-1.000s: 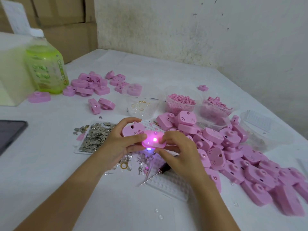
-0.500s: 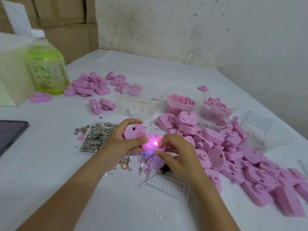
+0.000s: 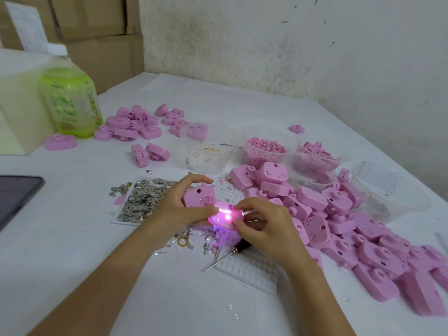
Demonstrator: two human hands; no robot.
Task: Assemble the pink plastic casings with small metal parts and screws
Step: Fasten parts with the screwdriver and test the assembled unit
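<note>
My left hand point(image 3: 174, 209) grips a pink casing point(image 3: 197, 196) between thumb and fingers, its inner side facing me. My right hand point(image 3: 264, 226) pinches a second pink casing half point(image 3: 224, 217) that glows with a bright pink light, held against the lower edge of the first. A heap of small metal parts point(image 3: 140, 200) lies on a white tray to the left. A thin screwdriver point(image 3: 223, 257) lies on a white dimpled tray point(image 3: 244, 270) under my right hand. Loose metal bits and a brass ring point(image 3: 182, 241) lie below my hands.
A big pile of pink casings point(image 3: 351, 231) spreads to the right, a smaller group point(image 3: 135, 123) at the back left. Clear tubs point(image 3: 266, 147) hold pink pellets and rings. A green bottle point(image 3: 70, 103), a dark tablet point(image 3: 14, 197) and cardboard boxes point(image 3: 97, 32) stand left.
Both hands and the two casing pieces have stayed nearly in place; the glowing piece keeps shining and has shifted slightly under my right fingers.
</note>
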